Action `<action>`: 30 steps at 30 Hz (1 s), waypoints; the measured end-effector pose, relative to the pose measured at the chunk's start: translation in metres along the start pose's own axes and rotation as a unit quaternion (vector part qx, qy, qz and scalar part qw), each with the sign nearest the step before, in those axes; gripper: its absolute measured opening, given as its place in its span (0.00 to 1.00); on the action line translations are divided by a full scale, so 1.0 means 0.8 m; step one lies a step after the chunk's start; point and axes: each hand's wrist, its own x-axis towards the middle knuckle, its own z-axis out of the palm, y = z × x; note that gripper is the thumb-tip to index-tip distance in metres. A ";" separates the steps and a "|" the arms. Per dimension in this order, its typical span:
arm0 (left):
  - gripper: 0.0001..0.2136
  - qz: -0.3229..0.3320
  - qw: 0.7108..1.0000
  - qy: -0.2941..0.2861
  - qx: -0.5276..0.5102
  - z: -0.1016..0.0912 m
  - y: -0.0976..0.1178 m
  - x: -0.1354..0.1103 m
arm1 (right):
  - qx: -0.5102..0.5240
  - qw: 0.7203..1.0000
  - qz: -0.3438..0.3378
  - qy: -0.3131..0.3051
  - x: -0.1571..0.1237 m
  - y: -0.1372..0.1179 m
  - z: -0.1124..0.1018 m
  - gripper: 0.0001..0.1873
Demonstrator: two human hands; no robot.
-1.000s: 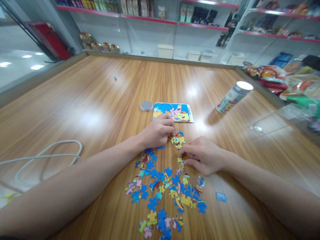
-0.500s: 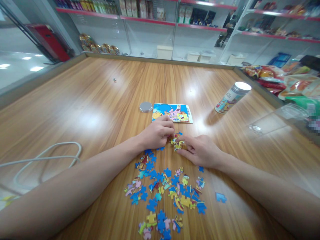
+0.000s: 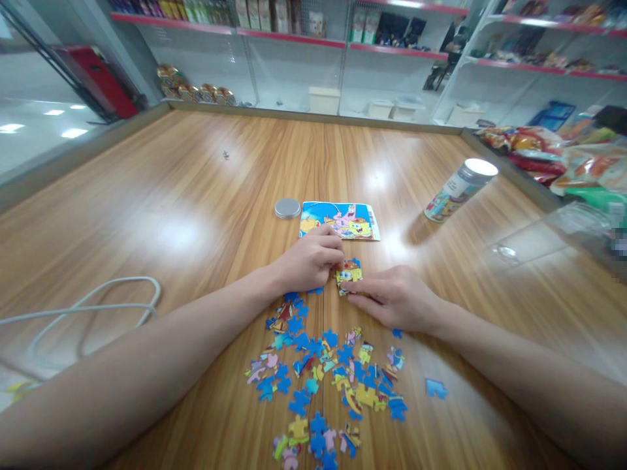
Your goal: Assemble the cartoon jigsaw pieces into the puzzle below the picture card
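A small joined section of jigsaw puzzle pieces (image 3: 353,267), yellow with a cartoon eye and blue at the top, lies between my hands. My left hand (image 3: 313,260) is closed at its left side, with curled fingers against the edge that hide part of it. From the right, my right hand (image 3: 394,297) presses its index finger on the lower part, the thumb close below at the bottom edge. Just beyond lies a printed picture card (image 3: 360,225), partly covered by my left hand. Loose puzzle pieces (image 3: 365,393), blue, yellow and pink, are scattered nearer to me.
A round metal lid (image 3: 287,208) lies left of the card. To the right stands a cartoon-printed canister (image 3: 458,192), near a clear plastic container (image 3: 548,235). A white cable (image 3: 112,307) loops at the left. Snack packets (image 3: 539,153) lie beyond the right edge.
My right fingers have moved in slightly onto the section's lower part. Its yellow pieces now sit closer together, with the eye showing. My left hand has stayed in place.
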 end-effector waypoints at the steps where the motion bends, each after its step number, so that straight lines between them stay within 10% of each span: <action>1: 0.15 -0.001 1.000 0.000 0.001 0.000 0.000 0.000 | -0.004 1.000 -0.004 -0.006 0.000 -0.001 0.000 0.12; 13: 0.15 0.001 1.000 0.003 -0.012 0.000 -0.001 0.000 | -0.055 0.998 -0.002 -0.044 -0.005 -0.003 0.001 0.14; 20: 0.12 -0.023 1.000 -0.009 -0.004 0.001 -0.002 -0.001 | -0.004 0.996 0.065 0.063 -0.002 -0.010 -0.003 0.25; 25: 0.14 -0.026 0.999 -0.017 -0.008 0.000 0.000 0.000 | -0.047 0.998 0.030 -0.019 -0.003 -0.008 -0.001 0.13; 30: 0.13 -0.024 0.999 0.023 0.009 -0.001 0.001 0.000 | -0.009 0.995 0.060 0.076 -0.004 -0.005 0.002 0.09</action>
